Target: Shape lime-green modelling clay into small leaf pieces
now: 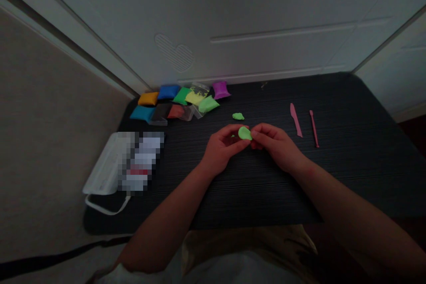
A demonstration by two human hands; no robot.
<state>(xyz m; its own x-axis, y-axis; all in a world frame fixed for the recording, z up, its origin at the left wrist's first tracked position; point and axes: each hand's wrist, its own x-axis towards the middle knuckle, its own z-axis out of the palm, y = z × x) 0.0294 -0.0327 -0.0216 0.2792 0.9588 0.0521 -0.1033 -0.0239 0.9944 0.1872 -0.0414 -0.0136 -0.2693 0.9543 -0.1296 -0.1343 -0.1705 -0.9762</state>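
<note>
Between my two hands, above the middle of the dark table (233,195), is a flattened round piece of light green modelling clay (244,133). My left hand (221,148) pinches its left and lower edge between thumb and fingers. At its right edge, the thumb and fingertips of my right hand (274,144) are closed on it too. Just beyond my hands lies a small lump of the same green clay (238,116). A tiny green bit (233,136) shows behind my left fingers, partly hidden.
Coloured clay packets (169,92) lie in a cluster at the back left. On the right are a pink plastic knife (295,120) and a thin pink modelling tool (314,128). A white face mask (104,164) and a blurred-out object (144,162) lie at left. A white wall panel (266,53) rises behind.
</note>
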